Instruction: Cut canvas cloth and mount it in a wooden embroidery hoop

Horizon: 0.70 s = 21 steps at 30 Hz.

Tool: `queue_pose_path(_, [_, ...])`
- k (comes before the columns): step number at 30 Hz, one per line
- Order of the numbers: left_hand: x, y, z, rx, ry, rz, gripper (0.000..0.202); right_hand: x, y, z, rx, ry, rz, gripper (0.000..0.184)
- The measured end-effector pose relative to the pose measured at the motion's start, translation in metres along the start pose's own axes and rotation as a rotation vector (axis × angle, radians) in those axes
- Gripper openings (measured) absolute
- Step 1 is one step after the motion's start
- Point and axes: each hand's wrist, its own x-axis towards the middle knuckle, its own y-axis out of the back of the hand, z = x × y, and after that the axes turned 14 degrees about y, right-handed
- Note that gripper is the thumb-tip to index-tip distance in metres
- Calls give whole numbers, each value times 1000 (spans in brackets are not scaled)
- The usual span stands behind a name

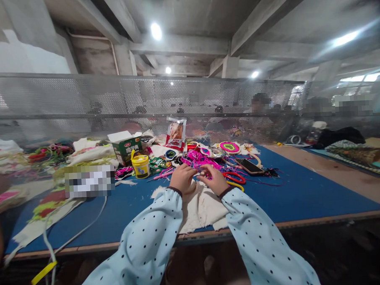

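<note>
Head camera showed both hands of the person close together at the far end of a cream cloth (203, 205), which lay on the blue table top (308, 192) directly in front of the body, reaching almost to the front edge. The left hand (182, 178) and the right hand (215, 180) came out from light-blue sleeves (147, 241) with dark dots. The fingers of both hands were bent inward, and their tips were near to each other, with only a narrow space between; I could not tell whether they pinched something, because the detail was too small. Just beyond the fingers was a heap of bright pink yarn (203, 159). Beside the right hand lay a red loop (235, 174), and a little farther to the right lay a phone (249, 166). On the left stood a yellow tub (141, 166), and behind it a green box (124, 151). Behind the yarn, a red and white packet (176, 134) stood upright, slightly tilted, and to its right was a round piece (229, 147) with coloured rings.
</note>
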Motion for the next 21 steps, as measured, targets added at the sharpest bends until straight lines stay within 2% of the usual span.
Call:
queue_pose_path(3, [0,0,1,9,3,-1,19,0,0,-1,16,-8,-40,13])
queue_pose_path(7, [1,1,2,-16,12,-3,22,2,1,-3,6,57,39,2])
queue_pose_path(14, [0,0,0,-7,16,5,22,1,1,-2,25,7,-3,11])
queue_pose_path(18, [1,0,0,-14,20,0,21,1,1,-1,-12,62,38,1])
queue_pose_path(21, [1,-1,0,-32,17,3,22,1,-1,-1,9,68,53,11])
